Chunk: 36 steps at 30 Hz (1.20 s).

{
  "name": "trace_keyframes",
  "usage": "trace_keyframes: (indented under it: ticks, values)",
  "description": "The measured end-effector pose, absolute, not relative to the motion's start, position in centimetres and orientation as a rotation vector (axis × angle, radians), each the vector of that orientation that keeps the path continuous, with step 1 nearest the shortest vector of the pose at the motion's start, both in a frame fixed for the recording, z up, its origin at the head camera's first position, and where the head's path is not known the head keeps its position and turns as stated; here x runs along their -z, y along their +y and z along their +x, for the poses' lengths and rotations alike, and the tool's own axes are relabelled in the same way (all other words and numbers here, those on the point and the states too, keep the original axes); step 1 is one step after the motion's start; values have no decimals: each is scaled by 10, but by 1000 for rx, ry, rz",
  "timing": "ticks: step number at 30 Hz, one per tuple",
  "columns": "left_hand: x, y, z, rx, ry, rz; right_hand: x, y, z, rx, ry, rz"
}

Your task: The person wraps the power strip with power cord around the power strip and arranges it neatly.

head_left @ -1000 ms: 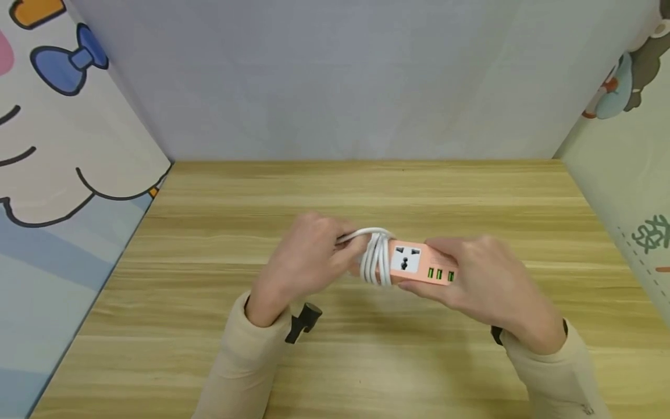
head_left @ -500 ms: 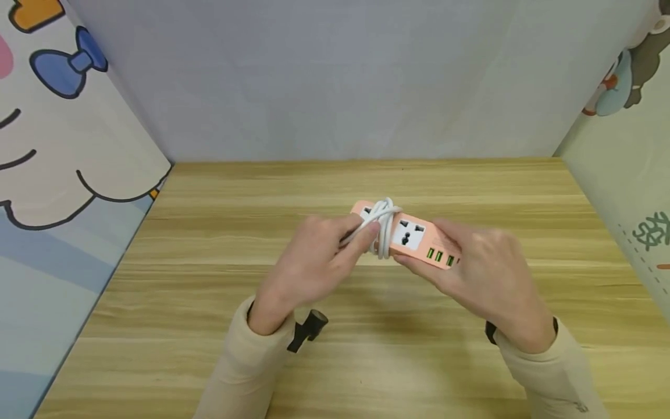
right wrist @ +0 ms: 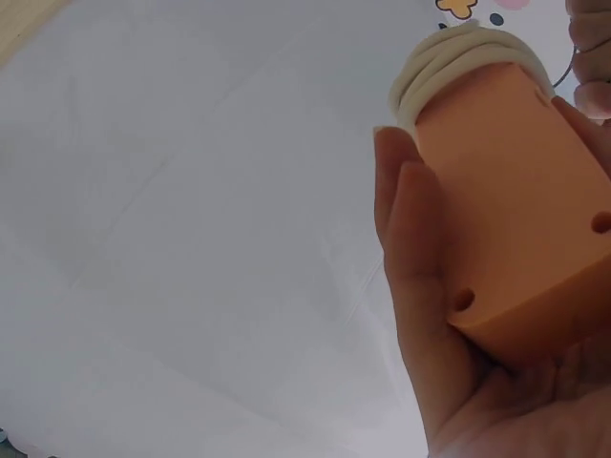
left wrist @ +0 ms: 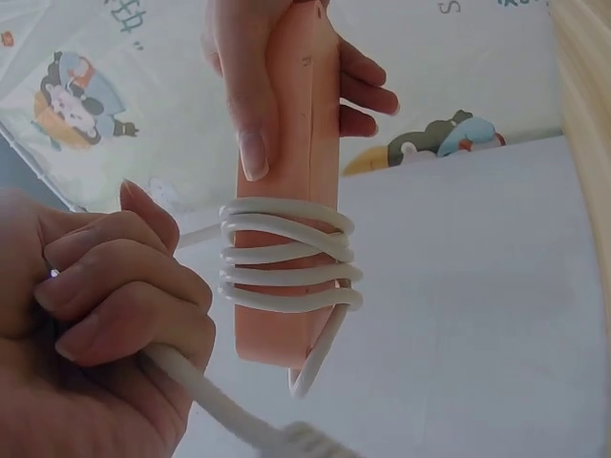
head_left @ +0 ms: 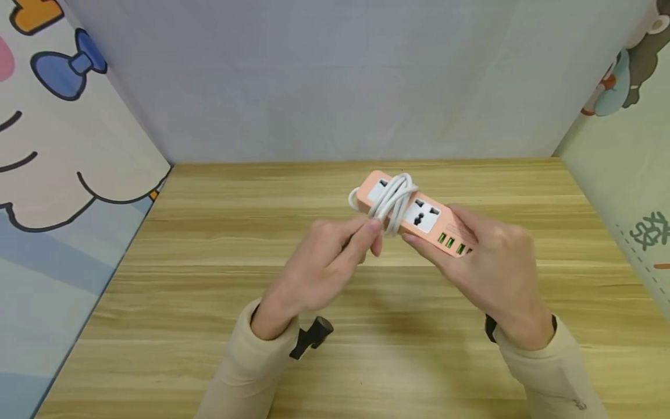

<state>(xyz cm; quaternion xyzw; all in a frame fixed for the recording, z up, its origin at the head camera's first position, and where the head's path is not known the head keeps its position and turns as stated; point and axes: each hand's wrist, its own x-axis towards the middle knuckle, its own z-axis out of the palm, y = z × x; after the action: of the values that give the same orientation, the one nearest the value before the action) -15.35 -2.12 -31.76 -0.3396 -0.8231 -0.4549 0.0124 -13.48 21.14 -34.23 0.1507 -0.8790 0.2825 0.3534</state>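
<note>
An orange-pink power strip (head_left: pixel 446 228) with white sockets and green USB ports is held above the table, tilted with its far end up and to the left. My right hand (head_left: pixel 494 265) grips its near end, thumb along one side and fingers along the other. White cord (head_left: pixel 395 201) is wound several times round the strip's far half. My left hand (head_left: pixel 330 262) pinches the cord beside the coils. In the left wrist view, the left fingers (left wrist: pixel 134 286) curl round the cord, and a length with a ribbed sleeve (left wrist: pixel 305 441) hangs below them. The plug is not visible.
A wood-grain table (head_left: pixel 209 233) lies beneath both hands. A pale grey wall (head_left: pixel 335 81) stands at the back, with cartoon-printed panels at left (head_left: pixel 89 134) and right (head_left: pixel 628 174). A black camera mount (head_left: pixel 314 334) juts from the left wrist.
The power strip has risen away from me and its far end has swung up. My left hand has drawn the cord across the coils, down to the near side of the strip.
</note>
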Motion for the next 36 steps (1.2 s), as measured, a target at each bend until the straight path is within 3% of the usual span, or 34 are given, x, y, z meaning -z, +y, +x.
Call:
trace_keyframes:
  ticks: [8, 21, 36]
  values:
    - [321, -18, -151, 1510, -2521, -1132, 341, 221, -141, -734, -2247, 252]
    - [324, -9, -148, 1260, -2566, -1356, 337, 222, -139, -832, -2191, 219]
    - [331, -10, -157, 1283, -2691, -1416, 331, 225, -133, -938, -2151, 269]
